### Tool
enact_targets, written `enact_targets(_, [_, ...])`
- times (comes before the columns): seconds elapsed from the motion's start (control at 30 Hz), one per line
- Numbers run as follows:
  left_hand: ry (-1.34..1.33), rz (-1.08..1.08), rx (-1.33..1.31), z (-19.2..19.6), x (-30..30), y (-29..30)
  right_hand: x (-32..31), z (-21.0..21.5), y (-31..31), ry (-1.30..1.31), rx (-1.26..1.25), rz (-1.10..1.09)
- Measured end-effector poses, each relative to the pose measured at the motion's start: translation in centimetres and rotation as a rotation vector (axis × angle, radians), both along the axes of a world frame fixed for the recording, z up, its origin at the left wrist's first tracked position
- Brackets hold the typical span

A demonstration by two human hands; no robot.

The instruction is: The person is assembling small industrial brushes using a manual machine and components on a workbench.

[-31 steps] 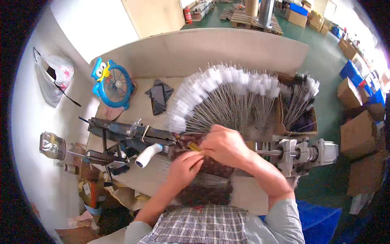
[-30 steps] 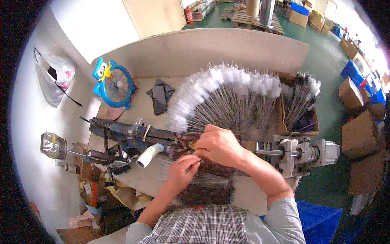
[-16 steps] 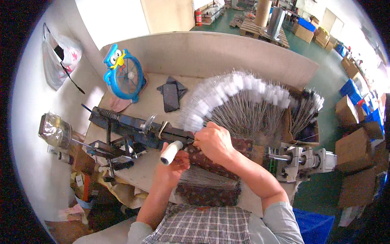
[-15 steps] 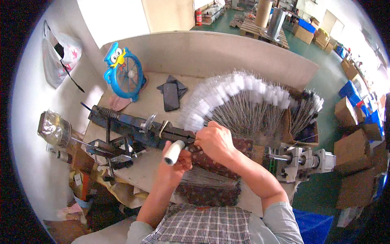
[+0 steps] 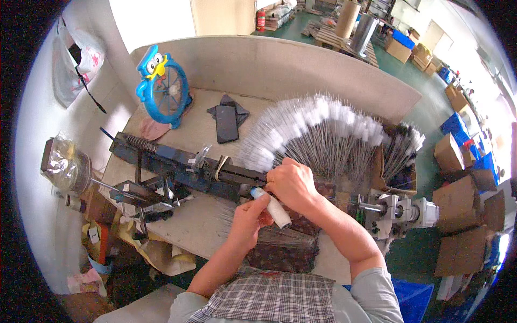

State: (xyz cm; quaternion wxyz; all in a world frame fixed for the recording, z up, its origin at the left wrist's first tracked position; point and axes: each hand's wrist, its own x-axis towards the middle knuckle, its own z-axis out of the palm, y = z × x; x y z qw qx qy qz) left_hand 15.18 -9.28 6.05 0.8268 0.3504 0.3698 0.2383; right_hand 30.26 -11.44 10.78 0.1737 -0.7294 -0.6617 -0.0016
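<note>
In my left hand [image 5: 249,219] is a short white tube [image 5: 279,212] with a bluish upper end. It slants down to the right, gripped near that end by thumb and fingers. My right hand [image 5: 292,184] is closed at the right end of a long dark metal bar fixture [image 5: 215,171], close to the tube's blue end. Whatever its fingertips pinch is hidden. Behind this hand fans a large bundle of wire-stemmed brushes with white bristles [image 5: 323,116]. Thin loose wires [image 5: 285,237] lie below the hands on a dark red patterned cloth [image 5: 280,257].
A motor with a shaft [image 5: 398,211] sits at the table's right end, another motor wrapped in plastic [image 5: 67,164] at the left. A phone [image 5: 226,124] and a blue cartoon fan [image 5: 164,89] stand behind the fixture. A cardboard box [image 5: 401,183] holds dark-bristled brushes.
The white tube has swung round from pointing down-left to pointing down-right. My left hand has shifted slightly right and turned with it. My right hand stays by the bar's end.
</note>
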Motion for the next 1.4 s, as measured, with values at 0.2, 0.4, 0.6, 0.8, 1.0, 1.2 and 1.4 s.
enact_targets(0.2, [0.526,-0.237,0.739,-3.3,-1.0,2.3,0.1,0.6,-0.2,-0.014,0.014,0.031])
enact_targets(0.4, [0.237,-0.135,0.619,-3.2,0.2,1.0,1.5,1.7,-2.9,0.132,0.269,0.130])
enact_targets(0.6, [-0.202,0.079,0.041,-4.1,1.9,-1.3,1.3,0.0,-7.7,0.203,0.259,0.143])
enact_targets(0.8, [0.504,-0.239,0.785,-2.6,1.0,0.8,0.6,-7.5,-4.8,0.271,0.169,-0.013])
enact_targets(1.0, [0.548,-0.167,0.819,-2.8,-3.0,2.2,0.9,-6.3,-5.5,0.204,-0.085,0.018])
enact_targets(1.2, [0.083,0.574,-0.082,-7.5,-13.2,6.6,1.0,-5.3,-6.1,0.256,-0.162,0.052])
enact_targets(1.4, [0.019,0.628,-0.132,-6.0,-14.5,8.9,1.2,-5.7,-6.5,0.284,-0.215,0.099])
